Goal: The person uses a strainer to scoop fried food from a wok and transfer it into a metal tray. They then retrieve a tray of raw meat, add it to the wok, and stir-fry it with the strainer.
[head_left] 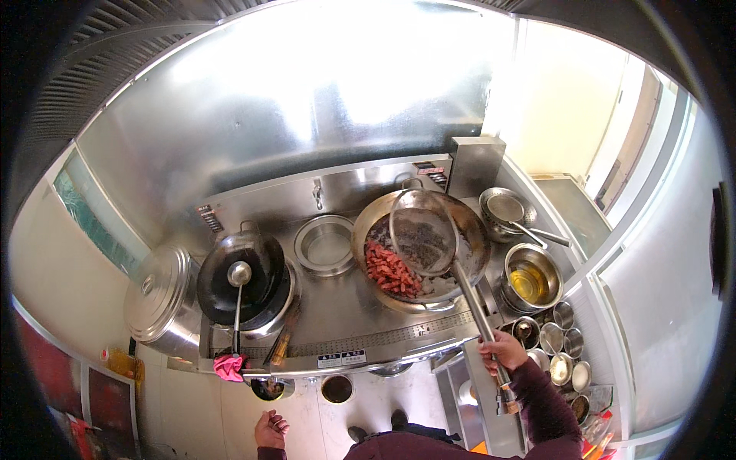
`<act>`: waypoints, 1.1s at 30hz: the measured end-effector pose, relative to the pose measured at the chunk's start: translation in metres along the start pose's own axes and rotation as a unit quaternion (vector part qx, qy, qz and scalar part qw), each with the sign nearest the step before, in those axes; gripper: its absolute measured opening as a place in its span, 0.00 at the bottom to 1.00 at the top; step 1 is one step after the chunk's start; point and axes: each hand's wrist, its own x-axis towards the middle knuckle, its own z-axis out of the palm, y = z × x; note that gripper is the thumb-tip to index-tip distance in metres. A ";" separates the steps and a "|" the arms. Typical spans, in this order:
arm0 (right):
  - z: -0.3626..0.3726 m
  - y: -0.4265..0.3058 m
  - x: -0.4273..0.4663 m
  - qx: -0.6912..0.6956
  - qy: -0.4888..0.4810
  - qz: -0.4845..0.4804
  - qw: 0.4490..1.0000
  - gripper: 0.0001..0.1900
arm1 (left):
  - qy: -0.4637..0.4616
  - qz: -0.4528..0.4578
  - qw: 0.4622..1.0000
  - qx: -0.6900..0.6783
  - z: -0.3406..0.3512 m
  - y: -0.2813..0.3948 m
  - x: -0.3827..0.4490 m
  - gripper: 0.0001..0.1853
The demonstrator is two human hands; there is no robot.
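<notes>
My right hand (503, 352) grips the metal handle of a large wire-mesh skimmer (424, 233). The skimmer's round mesh is over a big wok (368, 213) of dark liquid. Reddish strips of what looks like meat (391, 270) lie in the wok's left part, beside the mesh; whether the mesh touches the liquid I cannot tell. My left hand (271, 429) hangs below the stove's front edge with its fingers loosely curled and nothing in it. A black wok (215, 287) at the left holds a metal ladle (239, 273), whose handle end lies by a pink cloth (230, 367).
A round metal basin (324, 246) sits between the woks, below a tap (317, 196). At right stand strainers (506, 208), a pot of yellow oil (528, 284) and several seasoning containers (560, 368). A bamboo brush (283, 340) rests near the front edge. A lidded pot (161, 293) stands far left.
</notes>
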 end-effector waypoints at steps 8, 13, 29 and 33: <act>0.021 0.016 0.003 -0.080 -0.053 0.047 0.994 0.12 | -0.013 -0.042 0.999 -0.031 -0.035 -0.022 0.003 0.17; 0.031 0.028 0.010 0.016 -0.053 0.052 0.997 0.17 | -0.008 -0.047 0.999 -0.023 -0.049 -0.031 0.007 0.18; 0.052 0.072 0.029 -0.126 -0.005 -0.005 0.992 0.26 | -0.040 -0.079 0.995 -0.050 -0.038 -0.039 0.009 0.15; 0.043 0.083 0.059 -0.173 0.039 -0.026 0.984 0.28 | -0.028 -0.064 0.997 -0.019 -0.024 -0.041 0.005 0.16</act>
